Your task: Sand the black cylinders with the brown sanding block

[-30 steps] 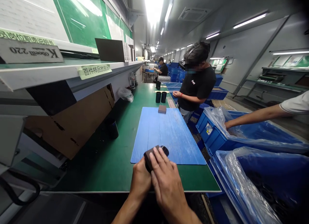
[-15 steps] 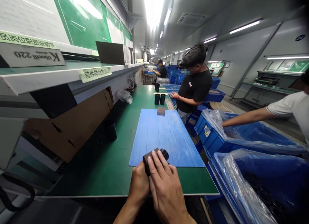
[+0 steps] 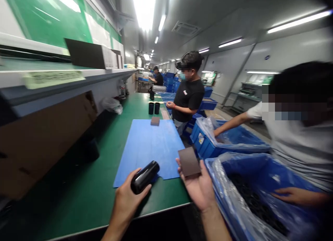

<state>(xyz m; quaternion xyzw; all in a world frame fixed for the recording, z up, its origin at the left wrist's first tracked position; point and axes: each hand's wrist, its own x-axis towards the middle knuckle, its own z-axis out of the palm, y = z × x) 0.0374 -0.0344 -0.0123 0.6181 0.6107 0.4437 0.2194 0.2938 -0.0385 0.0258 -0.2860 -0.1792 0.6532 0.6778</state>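
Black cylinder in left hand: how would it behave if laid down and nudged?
The black cylinder would probably roll on its side, given its round wall. Glossy highlights suggest it's smooth, maybe slippery. It looks stiff: its outline is straight, with no visible dent in the left hand's grip.

Ceiling (image 3: 221, 7): grey, fitted with a square vent (image 3: 186, 28). Lighting: one large bright lamp (image 3: 144, 8) overhead; slimmer tube lights (image 3: 230, 42), lit, continue toward the far end. Left side: green display board (image 3: 52, 12) with white sheets, mounted above a long shelf (image 3: 96, 74); label (image 3: 52, 78) on the shelf edge too blurred to read. Lower: green-topped workbench (image 3: 110, 151), running near to far. Right side: pale grey wall (image 3: 291, 50), crossed by a darker post (image 3: 239, 74) appearing slanted; shelved workstation (image 3: 246, 92) stands against it, far right.
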